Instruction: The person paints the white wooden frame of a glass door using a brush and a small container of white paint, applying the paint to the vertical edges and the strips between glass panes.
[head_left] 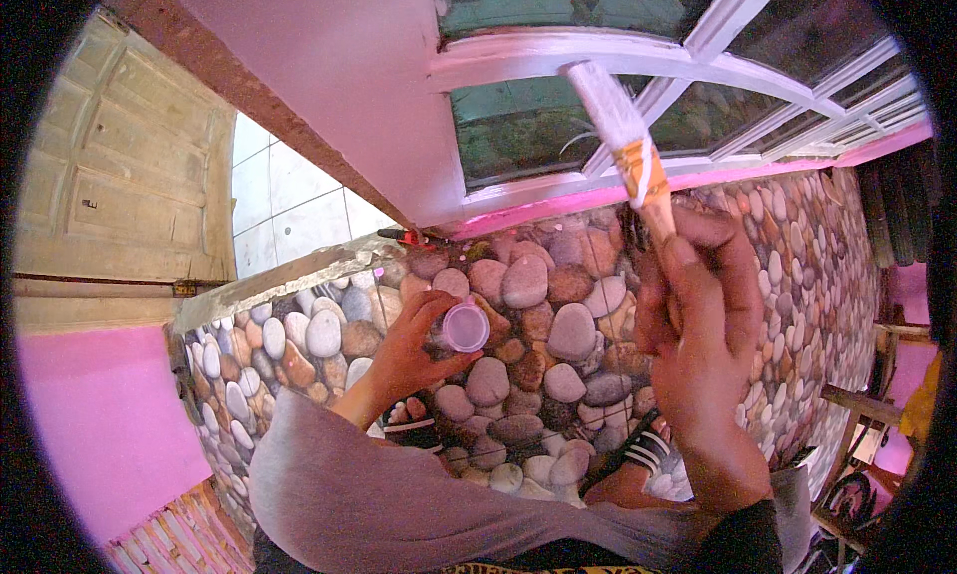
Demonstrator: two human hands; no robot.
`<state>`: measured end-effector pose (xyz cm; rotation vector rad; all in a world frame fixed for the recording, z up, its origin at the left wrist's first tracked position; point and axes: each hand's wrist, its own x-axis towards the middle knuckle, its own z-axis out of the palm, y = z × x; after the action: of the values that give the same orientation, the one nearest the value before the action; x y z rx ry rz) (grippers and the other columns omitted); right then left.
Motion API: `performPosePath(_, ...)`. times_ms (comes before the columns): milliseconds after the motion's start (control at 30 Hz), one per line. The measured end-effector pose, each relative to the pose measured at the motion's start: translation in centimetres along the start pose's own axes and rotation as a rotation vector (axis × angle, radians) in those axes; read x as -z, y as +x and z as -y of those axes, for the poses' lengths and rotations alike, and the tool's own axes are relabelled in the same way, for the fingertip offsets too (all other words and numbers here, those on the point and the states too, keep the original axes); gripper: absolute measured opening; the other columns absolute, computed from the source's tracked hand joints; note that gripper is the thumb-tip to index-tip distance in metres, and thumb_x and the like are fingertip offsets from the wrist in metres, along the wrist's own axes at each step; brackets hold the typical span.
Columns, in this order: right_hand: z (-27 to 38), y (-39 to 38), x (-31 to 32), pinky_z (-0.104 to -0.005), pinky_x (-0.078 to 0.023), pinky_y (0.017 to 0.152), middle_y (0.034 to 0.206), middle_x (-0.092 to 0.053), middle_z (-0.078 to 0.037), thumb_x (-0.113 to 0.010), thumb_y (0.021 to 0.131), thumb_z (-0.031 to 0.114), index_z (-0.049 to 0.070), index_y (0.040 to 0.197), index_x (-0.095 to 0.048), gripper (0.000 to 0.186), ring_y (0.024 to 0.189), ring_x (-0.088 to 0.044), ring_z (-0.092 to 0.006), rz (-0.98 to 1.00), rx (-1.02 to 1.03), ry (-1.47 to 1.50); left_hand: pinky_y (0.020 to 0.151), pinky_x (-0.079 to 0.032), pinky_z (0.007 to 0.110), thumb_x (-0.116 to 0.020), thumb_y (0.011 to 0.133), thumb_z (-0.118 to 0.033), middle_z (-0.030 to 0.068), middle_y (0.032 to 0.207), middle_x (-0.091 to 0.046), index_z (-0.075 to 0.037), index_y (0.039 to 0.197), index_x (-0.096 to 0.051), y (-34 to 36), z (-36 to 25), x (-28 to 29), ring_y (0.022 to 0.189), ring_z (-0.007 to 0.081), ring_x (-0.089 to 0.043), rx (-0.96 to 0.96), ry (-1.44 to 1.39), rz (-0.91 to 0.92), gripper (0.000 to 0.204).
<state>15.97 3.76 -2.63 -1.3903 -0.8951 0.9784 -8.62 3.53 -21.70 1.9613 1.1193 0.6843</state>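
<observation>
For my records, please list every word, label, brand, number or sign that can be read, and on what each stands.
Yellow lettering on the black cloth garment, lower edge: cut off, not safely quotable.
White-bristled paintbrush with orange-brown handle: no readable text.
Elsewhere: none that I can read.

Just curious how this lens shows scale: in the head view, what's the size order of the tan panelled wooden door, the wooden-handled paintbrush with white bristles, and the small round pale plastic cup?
1. door
2. paintbrush
3. cup
Apparent size only; the paintbrush looks nearer the camera.
</observation>
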Motion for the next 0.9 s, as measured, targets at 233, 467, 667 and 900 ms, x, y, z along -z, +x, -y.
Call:
performPosePath(233,-0.5,-0.3,-1.0,-0.02,-0.027,0.044,0.065,-0.05,0.003,-0.051,0.105,0.014,0.006,0.115,-0.058,0.015,0.049,-0.036,-0.0022,0.187,0.033,-0.021,0.099,-0.048,0.043,-0.089,0.074,-0.027,0.0166,0.123,-0.058,-0.004,0.124,-0.058,0.3,-0.3,-0.3,0.116,0.0357,-0.058,-0.005,-0.017,-0.002,0.063)
performPosePath(467,-0.5,1.0,0.7,-0.0192,-0.025,0.043,0.069,-0.051,0.003,-0.052,0.103,0.014,0.006,0.112,-0.06,0.014,0.05,-0.034,-0.0012,0.005,0.062,-0.051,0.099,-0.048,0.044,-0.089,0.074,-0.026,0.0172,0.123,-0.058,-0.003,0.122,-0.058,0.0,0.1,-0.5,0.115,0.0361,-0.058,-0.003,-0.041,-0.036,0.061)
performPosePath(667,-1.1,1.3,2.5,-0.0201,-0.023,0.041,0.074,-0.052,0.002,-0.054,0.103,0.016,0.009,0.111,-0.058,0.011,0.049,-0.033,-0.0021,-0.114,0.055,0.048,0.099,-0.047,0.043,-0.089,0.074,-0.025,0.0174,0.122,-0.058,-0.003,0.122,-0.057,0.6,-0.7,0.5,0.115,0.0361,-0.057,0.012,-0.049,-0.007,0.061)
performPosePath(900,-1.5,1.3,2.8,-0.021,-0.024,0.041,0.072,-0.051,0.002,-0.053,0.103,0.016,0.009,0.111,-0.056,0.011,0.048,-0.033,-0.0028,-0.1,0.1,0.034,0.1,-0.047,0.043,-0.09,0.072,-0.025,0.016,0.122,-0.058,-0.006,0.125,-0.056,0.6,0.5,1.2,0.116,0.0338,-0.058,0.005,-0.031,0.0,0.066)
